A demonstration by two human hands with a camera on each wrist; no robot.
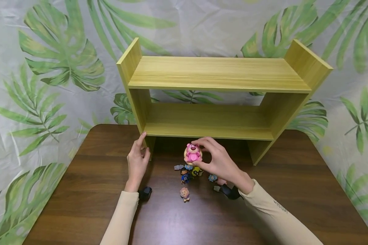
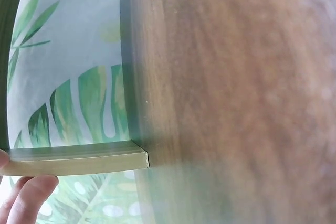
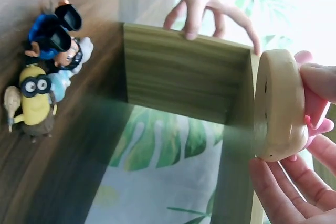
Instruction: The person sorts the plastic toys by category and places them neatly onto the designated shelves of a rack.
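Observation:
My right hand (image 1: 216, 158) pinches a pink bear toy (image 1: 193, 153) between thumb and fingers, in front of the lower shelf board. In the right wrist view, the toy's thick, round cream back (image 3: 278, 106) faces the camera. My left hand (image 1: 137, 165) touches the front edge of the left side panel of a yellow wooden shelf (image 1: 208, 131), near the lower board. Some of its fingers (image 2: 34, 195) show beside that panel edge in the left wrist view. Below the bear toy lie a yellow goggled figure (image 3: 35, 90) and a blue-clad figure (image 1: 185, 176).
A lion-like figure (image 1: 185, 193) lies nearer the front of the brown table (image 1: 89, 190). Several small toys, among them a blue one (image 1: 213, 178), lie beside or under the right wrist. A leaf-patterned cloth (image 1: 64, 68) hangs behind the shelf.

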